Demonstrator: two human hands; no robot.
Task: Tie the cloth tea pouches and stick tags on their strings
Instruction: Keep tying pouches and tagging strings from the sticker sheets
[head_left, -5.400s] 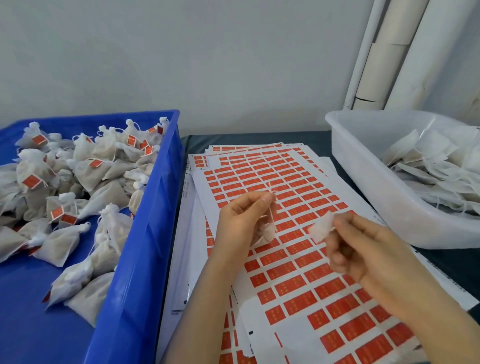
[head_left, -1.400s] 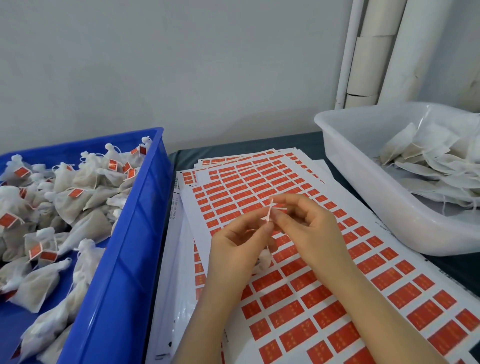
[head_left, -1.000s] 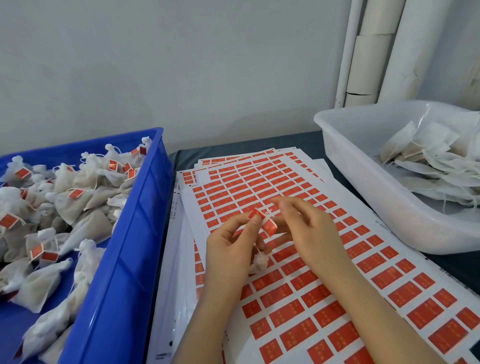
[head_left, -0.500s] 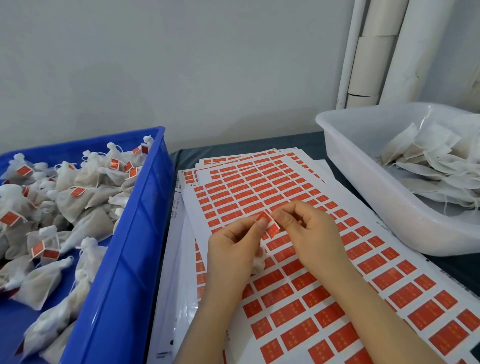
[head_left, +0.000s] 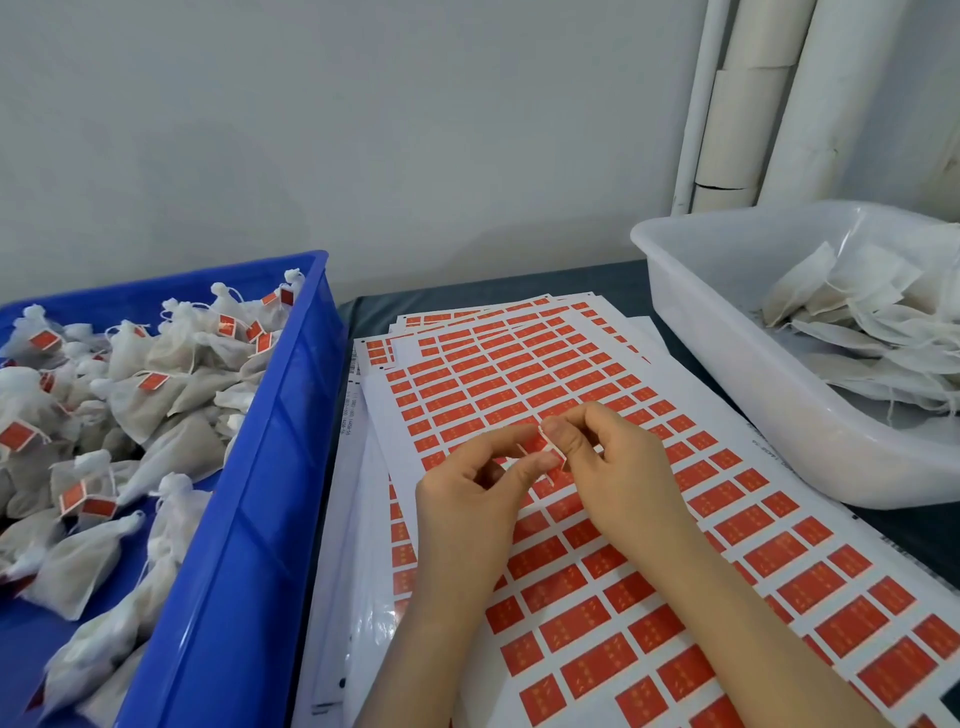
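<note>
Both my hands meet above the sheets of red sticker tags (head_left: 613, 587) at the table's middle. My right hand (head_left: 613, 473) pinches a small red tag (head_left: 540, 448) between thumb and forefinger. My left hand (head_left: 467, 499) pinches the same tag from the left, fingers curled. The tag is folded round a thin white string, whose end shows below it. The cloth pouch on that string is almost hidden under my left hand.
A blue crate (head_left: 239, 519) at the left holds several tied, tagged pouches (head_left: 130, 415). A white plastic tub (head_left: 779, 395) at the right holds flat untied pouches (head_left: 872, 332). White pipes (head_left: 753, 104) stand in the back right corner against the wall.
Over the last second a red tag appeared between my fingertips, and both hands have closed it round the string. The hands stay in the same spot.
</note>
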